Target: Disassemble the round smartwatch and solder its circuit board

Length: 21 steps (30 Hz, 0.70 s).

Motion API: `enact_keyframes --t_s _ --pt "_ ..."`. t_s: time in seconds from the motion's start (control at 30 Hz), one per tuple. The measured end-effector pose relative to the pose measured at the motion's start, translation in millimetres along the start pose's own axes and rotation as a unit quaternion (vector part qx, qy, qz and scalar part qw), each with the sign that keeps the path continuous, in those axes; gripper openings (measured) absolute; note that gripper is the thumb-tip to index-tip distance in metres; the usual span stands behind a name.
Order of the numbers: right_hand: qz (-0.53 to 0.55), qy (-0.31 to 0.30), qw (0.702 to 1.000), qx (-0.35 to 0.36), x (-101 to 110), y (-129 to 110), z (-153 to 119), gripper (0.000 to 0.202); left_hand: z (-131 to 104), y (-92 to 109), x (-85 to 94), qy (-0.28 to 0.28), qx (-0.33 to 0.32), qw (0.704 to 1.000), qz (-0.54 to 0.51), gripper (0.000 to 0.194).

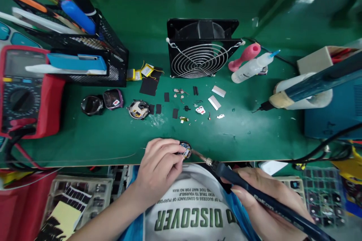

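Observation:
My left hand (162,162) is at the front edge of the bench, its fingers closed on a small round watch case (185,145) with a circuit board inside. Part of the case is hidden under the fingertips. A thin wire (124,156) runs leftward from beside this hand. In my right hand (266,196) is a dark soldering iron (234,176), held like a pen. Its metal tip meets the right side of the case; whether it touches the board I cannot tell.
A black fan (198,60) stands at the back. Small parts, including white strips (214,102), lie before it. Watch cases (138,109) and a red multimeter (24,90) are left. On the right are a dropper bottle (251,68) and another soldering tool (299,90).

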State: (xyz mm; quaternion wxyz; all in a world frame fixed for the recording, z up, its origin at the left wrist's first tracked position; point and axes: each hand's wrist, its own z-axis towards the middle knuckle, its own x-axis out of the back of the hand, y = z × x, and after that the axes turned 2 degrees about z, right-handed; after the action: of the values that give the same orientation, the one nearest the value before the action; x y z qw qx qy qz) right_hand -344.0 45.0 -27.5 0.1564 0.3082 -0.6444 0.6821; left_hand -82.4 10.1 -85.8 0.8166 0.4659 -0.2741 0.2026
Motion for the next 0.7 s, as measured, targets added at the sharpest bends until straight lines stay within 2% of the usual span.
enact_keyframes --t_s 0.17,0.3,0.37,0.53,0.7 --pt "-0.057 -0.049 0.996 0.046 4 -1 7 0.016 0 -1 0.0 -0.005 -0.001 1.0 0.004 0.02" --pt "0.009 0.072 0.996 0.059 -7 -11 10 0.013 0 -2 -0.1 -0.002 -0.007 1.0 0.006 0.02" --pt "0.043 0.103 0.992 0.058 -12 -13 9 0.02 0 -2 -0.1 -0.002 -0.008 1.0 0.007 0.021" --pt "0.079 0.07 0.993 0.055 -15 -1 0 0.034 1 -1 -0.7 -0.005 -0.008 1.0 0.004 0.021" --pt "0.061 0.056 0.996 0.016 -14 3 -4 0.019 -1 -2 -1.2 -0.009 -0.004 1.0 0.004 0.019"
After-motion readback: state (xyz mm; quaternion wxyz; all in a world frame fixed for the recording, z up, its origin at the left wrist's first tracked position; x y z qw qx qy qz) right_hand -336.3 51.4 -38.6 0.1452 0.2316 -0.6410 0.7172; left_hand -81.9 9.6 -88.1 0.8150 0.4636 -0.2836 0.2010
